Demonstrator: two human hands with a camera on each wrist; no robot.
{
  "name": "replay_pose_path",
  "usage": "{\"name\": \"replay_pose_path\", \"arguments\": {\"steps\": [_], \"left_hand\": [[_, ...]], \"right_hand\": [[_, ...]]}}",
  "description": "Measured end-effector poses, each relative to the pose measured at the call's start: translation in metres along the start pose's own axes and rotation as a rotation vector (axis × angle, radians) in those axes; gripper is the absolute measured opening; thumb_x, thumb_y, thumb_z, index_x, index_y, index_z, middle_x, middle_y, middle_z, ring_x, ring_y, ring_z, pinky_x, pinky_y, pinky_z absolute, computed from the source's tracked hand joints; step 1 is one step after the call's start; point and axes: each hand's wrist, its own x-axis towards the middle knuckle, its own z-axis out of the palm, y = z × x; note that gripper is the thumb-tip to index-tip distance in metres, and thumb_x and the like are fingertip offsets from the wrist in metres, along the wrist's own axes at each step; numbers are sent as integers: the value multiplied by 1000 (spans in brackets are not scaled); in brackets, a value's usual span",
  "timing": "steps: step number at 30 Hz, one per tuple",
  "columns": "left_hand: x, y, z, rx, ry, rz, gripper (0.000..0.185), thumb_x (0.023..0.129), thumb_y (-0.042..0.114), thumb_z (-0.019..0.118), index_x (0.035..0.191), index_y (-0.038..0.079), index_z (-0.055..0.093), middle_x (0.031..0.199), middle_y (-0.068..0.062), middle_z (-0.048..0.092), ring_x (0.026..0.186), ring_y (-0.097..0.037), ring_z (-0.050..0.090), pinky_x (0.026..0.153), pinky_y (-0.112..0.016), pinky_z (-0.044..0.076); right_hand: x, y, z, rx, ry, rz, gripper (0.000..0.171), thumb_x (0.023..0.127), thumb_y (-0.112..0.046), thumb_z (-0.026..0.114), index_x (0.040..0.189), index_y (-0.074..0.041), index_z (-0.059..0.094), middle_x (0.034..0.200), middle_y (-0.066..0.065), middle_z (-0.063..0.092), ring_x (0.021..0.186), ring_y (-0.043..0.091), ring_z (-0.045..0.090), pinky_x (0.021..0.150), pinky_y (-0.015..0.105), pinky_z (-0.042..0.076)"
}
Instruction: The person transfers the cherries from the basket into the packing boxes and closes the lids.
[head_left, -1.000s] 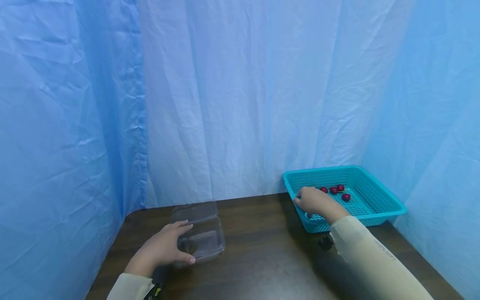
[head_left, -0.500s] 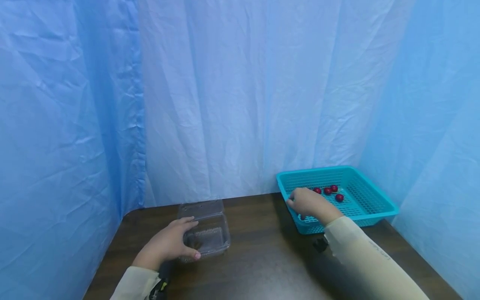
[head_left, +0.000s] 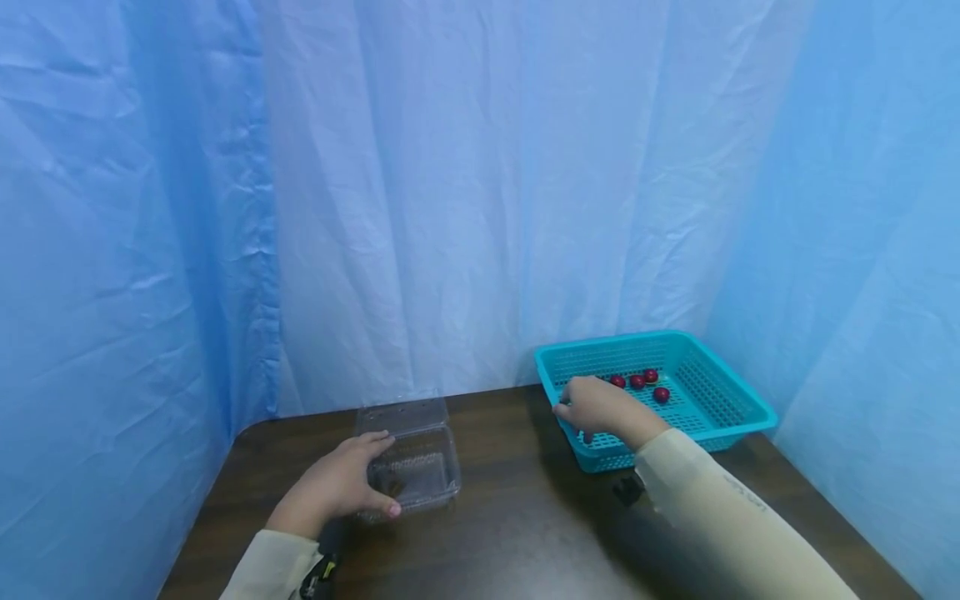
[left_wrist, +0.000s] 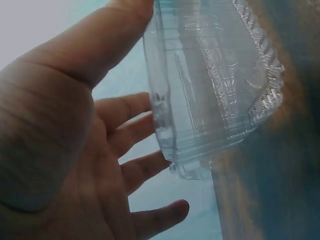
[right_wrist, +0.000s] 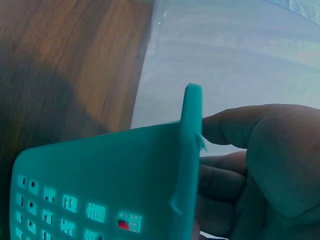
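My left hand spans the left side of a clear plastic clamshell container, thumb at its near corner and fingers at its far part. In the left wrist view the thumb presses the container's rim, with spread fingers touching it from beyond. The container's lid lies folded back. My right hand grips the left rim of a turquoise plastic basket. In the right wrist view, the thumb and curled fingers are at the basket's rim. Several small dark red round fruits, like cherries, lie in the basket.
Both containers stand on a dark brown wooden table. A pale blue curtain hangs along the table's back edge, with further blue cloth at the left and right sides.
The basket has slid left with my right hand. The clear container has shifted right with my left hand, so the two stand closer together. The head view has turned slightly.
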Motion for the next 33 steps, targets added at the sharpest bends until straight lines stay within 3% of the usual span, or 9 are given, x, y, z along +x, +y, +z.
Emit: {"name": "replay_pose_path", "arguments": {"steps": [4,8,12,18,21,25,28,30,33], "left_hand": [[3,1,1,-3,-5,-20,132,65,63,107,174,17,47,184,-14,39,167,-51,37,122,-79,46],[5,2,2,0,-2,-42,135,63,61,107,175,16,46,185,-14,38,168,-51,36,123,-78,45],[3,5,2,-2,2,-55,135,63,60,108,175,15,46,185,-14,38,168,-51,36,124,-78,44],[3,7,0,-1,-2,-58,134,63,59,108,175,16,46,185,-14,38,168,-51,37,124,-79,44],[4,8,-1,3,0,-54,133,64,57,109,174,16,48,184,-15,40,168,-51,38,124,-78,44],[5,8,0,0,4,-53,132,63,56,110,173,15,49,183,-16,41,167,-51,39,125,-77,44],[5,8,0,0,7,-55,132,62,55,110,173,15,49,183,-17,41,167,-51,39,125,-77,44],[5,7,1,4,9,-55,133,62,56,110,173,15,49,183,-17,42,167,-51,39,125,-77,44],[5,7,0,9,13,-54,133,61,56,110,172,15,50,182,-16,42,167,-50,40,126,-76,44]], "right_hand": [[-2,-2,-7,-3,-28,15,38,114,-35,69,84,-14,77,82,12,79,68,23,78,81,42,64],[-9,-5,-21,-27,-51,20,28,111,-39,75,114,-13,85,93,6,81,69,15,75,91,51,68],[-12,-6,-35,-1,-39,9,39,111,-38,75,136,-9,80,95,2,81,74,17,77,91,50,68],[-2,8,-58,80,-24,28,41,116,-33,66,145,-5,74,90,5,78,74,20,73,78,41,64],[7,18,-65,107,-25,60,45,116,-32,65,149,-1,70,102,11,79,78,23,72,78,41,64],[21,33,-67,106,-13,101,49,117,-31,62,152,2,67,119,16,79,82,24,73,87,45,64],[33,42,-65,116,-2,120,41,116,-29,61,139,2,73,105,12,76,74,21,67,84,44,62],[43,49,-63,127,-1,127,29,115,-26,60,114,-2,76,83,5,65,63,18,55,74,40,57],[59,58,-60,141,16,135,37,111,-20,60,74,-15,57,65,-4,40,56,15,34,60,35,43]]}}
